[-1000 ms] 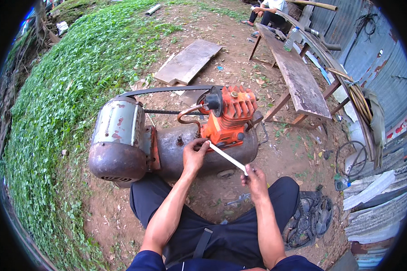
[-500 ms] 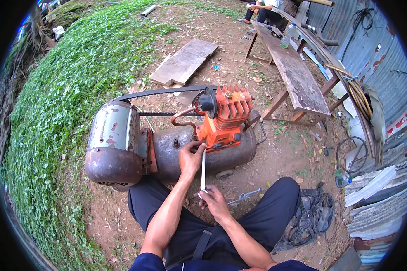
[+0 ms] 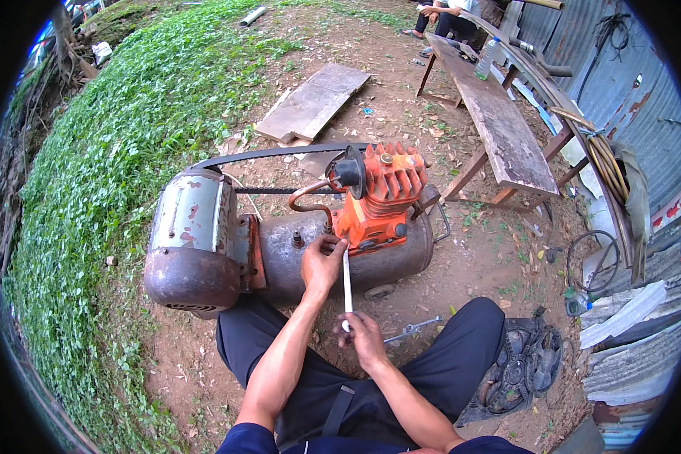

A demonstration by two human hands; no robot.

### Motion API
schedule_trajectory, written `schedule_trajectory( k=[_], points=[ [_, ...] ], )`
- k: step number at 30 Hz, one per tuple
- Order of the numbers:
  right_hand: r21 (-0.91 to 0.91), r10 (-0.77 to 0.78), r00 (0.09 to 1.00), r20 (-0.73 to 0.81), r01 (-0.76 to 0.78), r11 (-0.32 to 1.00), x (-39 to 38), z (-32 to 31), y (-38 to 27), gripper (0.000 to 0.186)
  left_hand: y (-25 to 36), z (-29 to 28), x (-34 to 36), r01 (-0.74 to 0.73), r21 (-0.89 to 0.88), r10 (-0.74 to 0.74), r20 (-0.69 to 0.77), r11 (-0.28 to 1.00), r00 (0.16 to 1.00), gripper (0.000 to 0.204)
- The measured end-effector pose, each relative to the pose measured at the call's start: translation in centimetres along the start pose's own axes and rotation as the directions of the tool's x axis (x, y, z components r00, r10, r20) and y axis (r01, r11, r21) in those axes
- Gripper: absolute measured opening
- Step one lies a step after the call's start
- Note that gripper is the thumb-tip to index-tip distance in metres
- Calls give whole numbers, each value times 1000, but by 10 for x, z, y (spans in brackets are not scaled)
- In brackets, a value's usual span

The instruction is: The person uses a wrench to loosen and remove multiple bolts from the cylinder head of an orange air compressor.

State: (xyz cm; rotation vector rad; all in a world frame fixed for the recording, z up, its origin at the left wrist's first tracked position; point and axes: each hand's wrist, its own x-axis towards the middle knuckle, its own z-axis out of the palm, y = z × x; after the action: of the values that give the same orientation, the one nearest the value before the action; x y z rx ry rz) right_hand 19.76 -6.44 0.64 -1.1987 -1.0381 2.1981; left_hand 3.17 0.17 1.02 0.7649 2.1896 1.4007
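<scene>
One pale bar-shaped tool (image 3: 347, 281) is held across the near edge of the tank (image 3: 280, 261), its far end pinched by the left hand (image 3: 321, 262) beside the orange pump (image 3: 378, 208), its near end gripped in the curled right hand (image 3: 367, 339).

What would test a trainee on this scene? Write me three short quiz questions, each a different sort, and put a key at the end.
1. Multiple choice: which hand is at the lower end of the pale bar?
A) left
B) right
C) neither

2. Fill in the blank: a black ____ runs from the motor toward the orange pump.

3. True or false: in the picture, the motor lies to the right of the pump.

Key:
1. B, the right hand.
2. belt.
3. False; the motor is on the left.
</scene>
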Motion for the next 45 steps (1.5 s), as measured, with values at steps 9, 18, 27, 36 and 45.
schedule_trajectory(
  k=[9, 18, 27, 36, 45],
  points=[
    [-93, 56, 994, 94, -47, 995, 8, -17, -20, 31, -9, 4, 4, 28, -140, -24, 33, 990, 999, 27],
    [-182, -93, 985, -143, 66, 981, 64, -139, -100, 31, -12, 5, 7, 49, -94, -43, 62, 994, 997, 28],
    [-206, -15, 1000, -11, 12, 978, 45, -113, -108, 33, -6, 5, -1, -11, -46, 11, 9, 999, 1000, 28],
    [-521, -79, 996, 43, 90, 849, 76, -118, -117, 28, -10, 8, 0, -80, -95, 81, 4, 992, 997, 28],
    [-324, -204, 979, -16, 188, 927, 28, -86, -108, 29, -1, 3, -4, -99, -153, 106, 39, 983, 994, 27]
  ],
)
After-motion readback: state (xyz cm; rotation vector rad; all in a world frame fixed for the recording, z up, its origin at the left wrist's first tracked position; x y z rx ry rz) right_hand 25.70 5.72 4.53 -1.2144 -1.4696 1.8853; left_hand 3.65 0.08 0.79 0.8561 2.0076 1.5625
